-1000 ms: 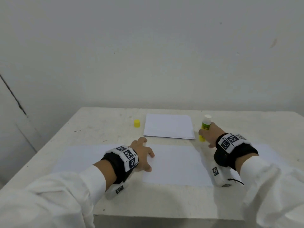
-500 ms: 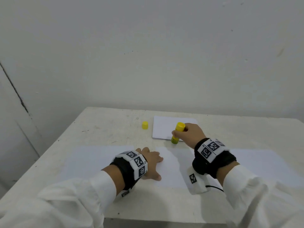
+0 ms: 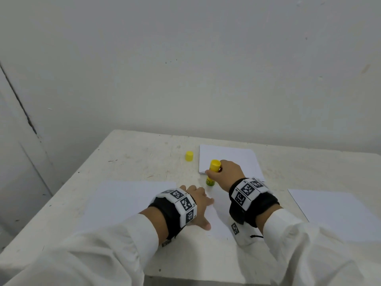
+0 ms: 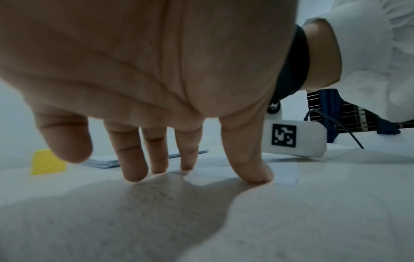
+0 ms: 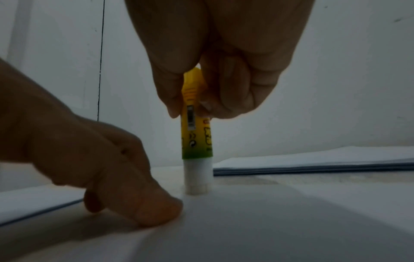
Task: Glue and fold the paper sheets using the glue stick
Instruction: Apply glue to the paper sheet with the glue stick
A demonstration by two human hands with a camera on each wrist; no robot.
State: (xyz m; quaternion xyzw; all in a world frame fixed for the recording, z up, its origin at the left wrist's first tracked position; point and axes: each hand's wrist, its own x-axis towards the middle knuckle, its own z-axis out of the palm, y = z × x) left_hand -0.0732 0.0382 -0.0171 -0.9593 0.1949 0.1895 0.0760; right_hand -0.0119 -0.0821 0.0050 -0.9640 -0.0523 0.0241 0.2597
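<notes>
1. Two hands working at table (image 3: 132,157): left hand (image 3: 198,205) lying flat, fingers (image 4: 134,159) spread and straight, pressing down paper sheet (image 3: 123,203).
2. Right hand (image 3: 226,172) gripping glue stick (image 3: 212,172) upright, inverted, white tip (image 5: 198,179) touching the sheet's far edge just beside left fingertips.
3. Yellow cap (image 3: 189,156) standing apart on table, left of paper stack (image 3: 237,157).
4. Second sheet (image 3: 334,213) lying at right, well apart.
</notes>
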